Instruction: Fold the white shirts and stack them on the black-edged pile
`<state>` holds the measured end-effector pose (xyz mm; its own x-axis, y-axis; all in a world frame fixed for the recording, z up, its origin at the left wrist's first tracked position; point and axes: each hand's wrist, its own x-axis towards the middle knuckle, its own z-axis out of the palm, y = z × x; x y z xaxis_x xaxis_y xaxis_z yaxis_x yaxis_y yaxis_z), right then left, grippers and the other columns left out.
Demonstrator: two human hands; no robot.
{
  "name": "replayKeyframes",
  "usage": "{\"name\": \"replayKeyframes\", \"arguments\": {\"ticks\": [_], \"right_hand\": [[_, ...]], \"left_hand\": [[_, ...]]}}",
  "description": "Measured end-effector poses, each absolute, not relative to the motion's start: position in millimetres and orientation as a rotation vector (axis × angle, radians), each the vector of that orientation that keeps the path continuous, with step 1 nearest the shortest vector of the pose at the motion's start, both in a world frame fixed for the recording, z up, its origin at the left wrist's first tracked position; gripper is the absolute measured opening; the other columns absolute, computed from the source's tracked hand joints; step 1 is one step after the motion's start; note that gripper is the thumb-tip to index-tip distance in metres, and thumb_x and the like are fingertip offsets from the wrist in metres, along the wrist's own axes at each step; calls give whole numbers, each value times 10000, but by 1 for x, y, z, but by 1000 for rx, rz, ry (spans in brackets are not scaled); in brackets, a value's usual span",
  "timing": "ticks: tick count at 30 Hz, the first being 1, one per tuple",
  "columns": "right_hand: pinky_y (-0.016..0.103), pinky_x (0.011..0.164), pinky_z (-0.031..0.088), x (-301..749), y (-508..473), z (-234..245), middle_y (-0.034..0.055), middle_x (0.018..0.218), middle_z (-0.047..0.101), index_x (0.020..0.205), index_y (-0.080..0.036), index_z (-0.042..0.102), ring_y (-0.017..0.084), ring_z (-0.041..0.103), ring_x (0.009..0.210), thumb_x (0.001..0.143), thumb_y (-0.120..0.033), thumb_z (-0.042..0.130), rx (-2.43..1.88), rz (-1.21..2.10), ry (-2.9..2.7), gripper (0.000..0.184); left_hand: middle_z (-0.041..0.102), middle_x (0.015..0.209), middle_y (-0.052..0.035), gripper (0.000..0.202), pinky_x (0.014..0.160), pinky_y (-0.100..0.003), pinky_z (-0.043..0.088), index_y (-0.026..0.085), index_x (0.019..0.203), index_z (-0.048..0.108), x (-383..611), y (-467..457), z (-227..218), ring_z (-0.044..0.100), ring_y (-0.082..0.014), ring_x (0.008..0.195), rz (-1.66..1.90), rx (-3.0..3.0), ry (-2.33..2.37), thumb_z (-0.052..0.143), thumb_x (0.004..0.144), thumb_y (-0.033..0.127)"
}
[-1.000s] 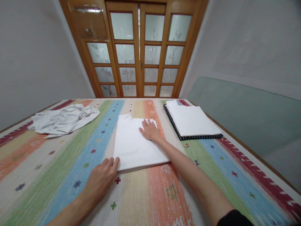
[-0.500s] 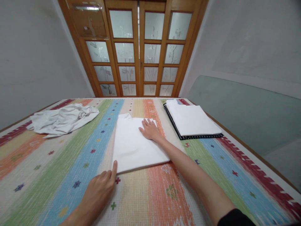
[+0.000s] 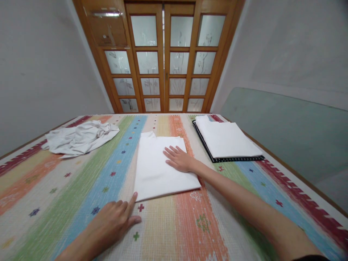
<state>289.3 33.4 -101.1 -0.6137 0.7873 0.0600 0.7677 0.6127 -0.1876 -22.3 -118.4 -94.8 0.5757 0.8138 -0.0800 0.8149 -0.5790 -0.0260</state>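
Observation:
A folded white shirt (image 3: 154, 174) lies flat in the middle of the striped cloth, a small flap jutting up at its far left corner. My right hand (image 3: 178, 158) rests palm down on its right half, fingers spread and flat. At the near left corner of the shirt, the index fingertip of my left hand (image 3: 115, 217) touches the edge. The thumb of that hand sticks out to the side, and its other fingers are curled. Neither hand grips anything.
To the right sits a folded stack, a white garment (image 3: 228, 139) on top of a black patterned one (image 3: 239, 158). A crumpled white garment (image 3: 81, 137) lies at the left. The colourful striped cloth (image 3: 157, 224) covers the surface. Beyond stands a wooden door (image 3: 165, 58) with glass panes.
My right hand has slid a little toward me over the shirt. The thumb of my left hand has spread away from its index finger. The view has shifted slightly.

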Motion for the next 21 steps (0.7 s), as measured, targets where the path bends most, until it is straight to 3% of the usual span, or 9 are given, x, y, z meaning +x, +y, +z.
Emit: {"name": "replayKeyframes", "arguments": {"ticks": [4, 8, 11, 13, 15, 17, 21], "right_hand": [[464, 1214, 65, 303, 3, -101, 46, 1586, 268, 1493, -246, 380, 240, 150, 1488, 990, -434, 398, -1179, 292, -2651, 537], [491, 1211, 52, 310, -36, -98, 92, 1584, 269, 1489, -214, 390, 259, 150, 1488, 976, -418, 438, -1134, 374, -2594, 554], [529, 1202, 59, 314, -59, -98, 71, 1605, 218, 1468, -245, 429, 283, 45, 1500, 952, -422, 477, -1229, 495, -2470, 547], [550, 1194, 80, 316, -63, -100, 88, 1621, 155, 1454, -222, 449, 307, 1, 1499, 913, -420, 529, -1373, 584, -2313, 581], [538, 1190, 137, 318, -59, -101, 128, 1614, 180, 1433, -184, 460, 315, 84, 1494, 857, -388, 582, -1512, 722, -2084, 623], [491, 1174, 239, 320, -50, -99, 143, 1564, 312, 1403, -181, 461, 289, 263, 1451, 810, -330, 593, -1569, 911, -1781, 626], [366, 1023, 458, 325, -32, -86, 114, 1383, 534, 1270, -210, 482, 216, 552, 1229, 751, -265, 608, -1487, 1202, -1182, 537]], "left_hand": [[716, 804, -121, 655, 692, -326, 518, 158, 1373, 544, -30, -118, -95, 669, -222, 736, 58, 2746, 1374, 409, 918, 610], [715, 790, -68, 495, 679, -311, 528, 254, 1240, 656, -31, -107, -92, 673, -200, 718, 318, 2564, 1386, 384, 944, 543], [735, 934, -57, 454, 667, -314, 559, 261, 1201, 658, -28, -89, -87, 691, -197, 742, 588, 2113, 1516, 433, 918, 535], [710, 1108, -94, 540, 659, -338, 589, 219, 1253, 593, -27, -74, -82, 706, -208, 762, 726, 1742, 1564, 522, 850, 571], [644, 1248, -145, 614, 705, -373, 609, 190, 1268, 538, -24, -58, -76, 717, -212, 780, 778, 1455, 1524, 602, 789, 569], [596, 1309, -180, 604, 769, -387, 612, 179, 1249, 509, -21, -44, -68, 723, -213, 820, 796, 1257, 1467, 647, 774, 524], [610, 1261, -189, 540, 787, -345, 611, 159, 1224, 474, -12, -26, -55, 719, -198, 860, 808, 1021, 1397, 687, 785, 390]]}}
